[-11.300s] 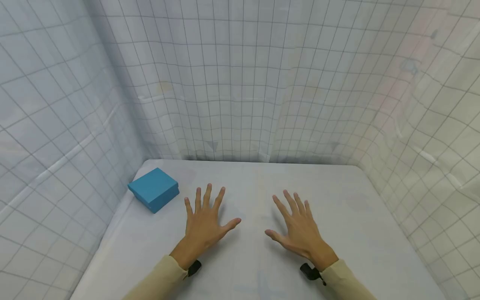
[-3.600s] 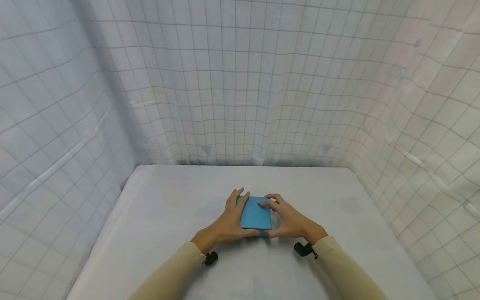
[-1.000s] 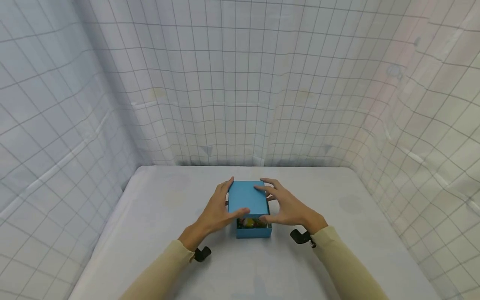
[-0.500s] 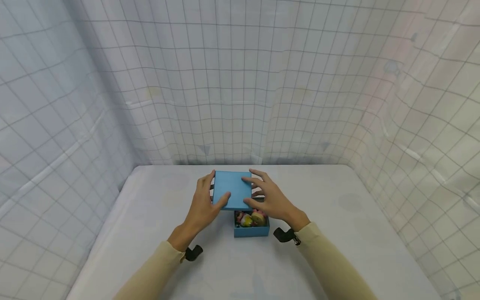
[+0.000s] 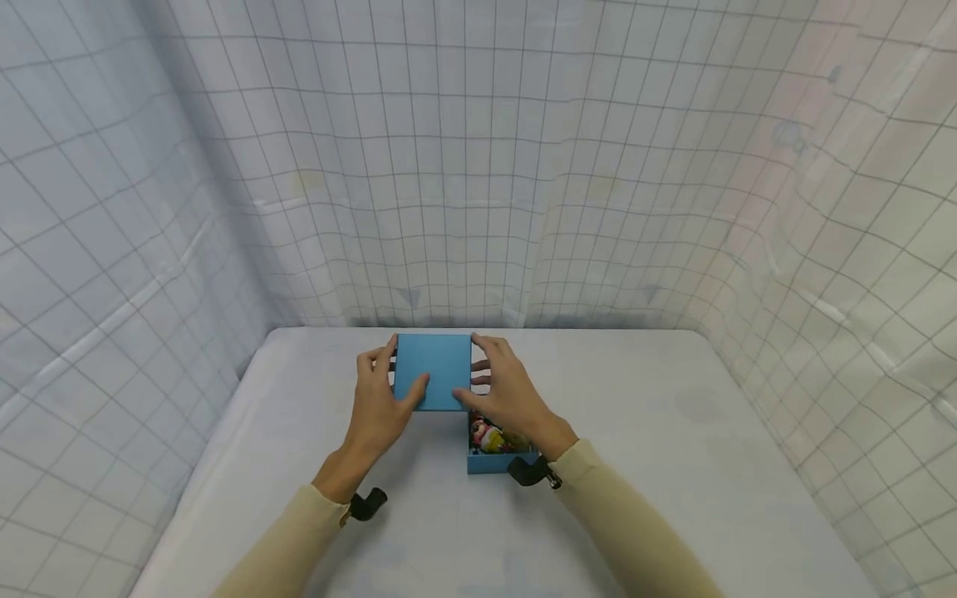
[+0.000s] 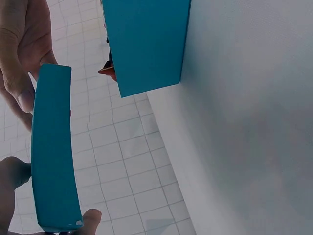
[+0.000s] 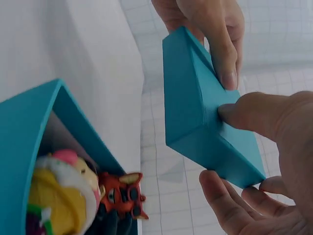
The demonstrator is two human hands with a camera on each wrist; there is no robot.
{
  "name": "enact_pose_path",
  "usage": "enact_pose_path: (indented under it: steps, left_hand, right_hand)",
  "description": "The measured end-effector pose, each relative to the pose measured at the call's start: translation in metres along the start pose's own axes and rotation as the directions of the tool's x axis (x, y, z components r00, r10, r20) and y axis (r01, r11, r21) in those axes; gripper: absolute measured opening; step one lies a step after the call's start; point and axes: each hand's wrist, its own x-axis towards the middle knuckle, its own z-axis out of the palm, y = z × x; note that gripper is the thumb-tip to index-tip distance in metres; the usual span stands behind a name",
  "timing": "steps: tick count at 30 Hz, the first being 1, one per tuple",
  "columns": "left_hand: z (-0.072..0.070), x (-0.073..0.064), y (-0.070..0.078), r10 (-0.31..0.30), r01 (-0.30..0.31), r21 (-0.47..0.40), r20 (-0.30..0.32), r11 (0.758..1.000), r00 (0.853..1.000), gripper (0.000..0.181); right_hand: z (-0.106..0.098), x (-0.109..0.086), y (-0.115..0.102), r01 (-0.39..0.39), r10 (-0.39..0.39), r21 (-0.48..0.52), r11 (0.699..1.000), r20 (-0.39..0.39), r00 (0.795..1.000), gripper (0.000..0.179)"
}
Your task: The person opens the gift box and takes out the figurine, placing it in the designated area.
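A blue box lid (image 5: pixel 435 365) hangs in the air between both hands, level with its top face up in the head view. My left hand (image 5: pixel 380 405) grips its left side, thumb on top and fingers along the edge. On the opposite side my right hand (image 5: pixel 512 399) holds it the same way, thumb near the front corner. Below and to the right stands the blue box (image 5: pixel 489 464), open on the table. Inside it lie several small toy figures (image 5: pixel 489 436), among them an orange fox-like figure (image 7: pixel 122 193) and a yellow and white one (image 7: pixel 61 193). The lid hides the box's back left part.
A white table (image 5: pixel 635 498) bears the box near its middle. White grid-patterned curtains (image 5: pixel 478 166) stand around its back and sides. Dark wrist cameras (image 5: pixel 369 504) sit under both sleeves.
Earlier the closed box stood at the back left, then at the middle between both hands. The lid has since come off, rising and moving left with both hands, uncovering the figures.
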Motion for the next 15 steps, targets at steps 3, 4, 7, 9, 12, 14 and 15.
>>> enact_pose_path:
  steps: [3,4,7,9,12,14,15]
  left_hand:
    - [-0.004,0.001,-0.003,-0.018,0.018,0.003,-0.013,1.0,1.0,0.088]
    - [-0.005,0.001,-0.004,-0.023,0.023,0.004,-0.018,1.0,1.0,0.088]
    - [-0.007,0.002,-0.006,-0.036,0.036,-0.005,-0.038,0.999,0.999,0.088]
    - [-0.01,0.001,-0.007,-0.043,0.043,-0.009,-0.055,0.999,0.998,0.087]
    - [-0.012,-0.001,-0.009,-0.058,0.057,-0.015,-0.073,0.998,0.996,0.086]
    - [-0.014,-0.002,-0.011,-0.068,0.067,-0.022,-0.081,0.998,0.994,0.084]
    - [-0.014,-0.003,-0.012,-0.072,0.07,-0.025,-0.085,0.997,0.994,0.083]
  right_hand:
    - [0.007,0.004,-0.005,-0.011,0.011,0.015,1.0,-0.011,1.0,0.095]
    - [0.009,0.006,-0.007,-0.014,0.014,0.023,1.0,-0.013,1.0,0.094]
    - [0.016,0.009,-0.01,-0.012,0.013,0.031,0.999,-0.019,1.0,0.093]
    - [0.02,0.011,-0.012,-0.01,0.011,0.032,0.999,-0.016,1.0,0.091]
    - [0.027,0.012,-0.013,-0.002,0.002,0.037,0.999,-0.004,1.0,0.089]
    - [0.032,0.012,-0.014,0.0,0.0,0.041,0.999,0.004,1.0,0.087]
    - [0.034,0.012,-0.014,0.003,-0.003,0.045,0.999,0.007,1.0,0.086]
